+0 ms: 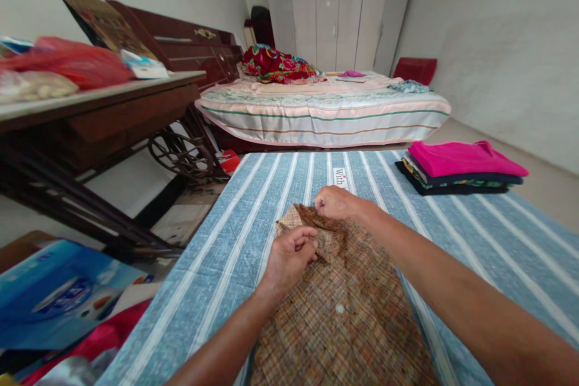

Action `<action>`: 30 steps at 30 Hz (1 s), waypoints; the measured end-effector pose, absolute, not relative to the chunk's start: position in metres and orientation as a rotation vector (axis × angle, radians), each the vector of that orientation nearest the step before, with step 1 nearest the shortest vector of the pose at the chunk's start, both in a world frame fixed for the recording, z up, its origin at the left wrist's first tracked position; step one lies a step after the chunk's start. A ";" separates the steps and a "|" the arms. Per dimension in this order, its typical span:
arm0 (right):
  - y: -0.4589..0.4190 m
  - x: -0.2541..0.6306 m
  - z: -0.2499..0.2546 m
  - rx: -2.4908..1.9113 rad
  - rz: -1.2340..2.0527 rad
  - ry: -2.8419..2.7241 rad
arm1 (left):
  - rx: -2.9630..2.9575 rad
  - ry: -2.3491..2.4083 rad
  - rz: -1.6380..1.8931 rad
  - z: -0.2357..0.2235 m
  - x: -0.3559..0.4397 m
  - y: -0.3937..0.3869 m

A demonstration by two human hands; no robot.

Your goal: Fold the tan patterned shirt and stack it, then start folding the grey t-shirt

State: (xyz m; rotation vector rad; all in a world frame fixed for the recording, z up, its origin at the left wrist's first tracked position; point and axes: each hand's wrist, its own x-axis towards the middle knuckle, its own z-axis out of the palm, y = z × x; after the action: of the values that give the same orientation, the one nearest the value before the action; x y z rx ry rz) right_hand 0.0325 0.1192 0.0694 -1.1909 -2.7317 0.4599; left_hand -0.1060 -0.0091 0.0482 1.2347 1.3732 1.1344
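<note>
A brown checked shirt (344,338) lies lengthwise on a blue-and-white striped cloth (226,253), with a pale button showing on its front. The shirt's far end is bunched and partly turned over, so a lighter patch of fabric shows there. My left hand (292,256) is at the left of that end, fingers curled and thumb and forefinger closed on the fabric. Just beyond it, my right hand (335,202) is closed in a fist at the shirt's far edge, gripping the cloth. The fingertips of my right hand are mostly hidden.
Folded clothes (465,169), bright pink on top, are stacked at the right. Behind stands a bed (325,108) with a red floral blanket (280,64). A sewing-machine table (113,102) bearing a red bag (76,63) is at left, above a blue box (67,295).
</note>
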 end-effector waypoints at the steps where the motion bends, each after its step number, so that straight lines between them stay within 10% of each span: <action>1: 0.122 0.033 0.071 -1.200 0.461 -2.717 | 1.241 1.366 1.131 0.047 -0.105 -0.009; 30: 0.106 0.007 0.072 -1.202 0.208 -2.681 | 1.488 1.250 1.238 0.020 -0.116 -0.014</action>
State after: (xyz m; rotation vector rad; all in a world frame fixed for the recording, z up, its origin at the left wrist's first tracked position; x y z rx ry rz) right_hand 0.0071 0.1062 0.0716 -1.2020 -2.6814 0.2077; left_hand -0.1157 -0.0137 0.0203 1.4875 1.2495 1.2377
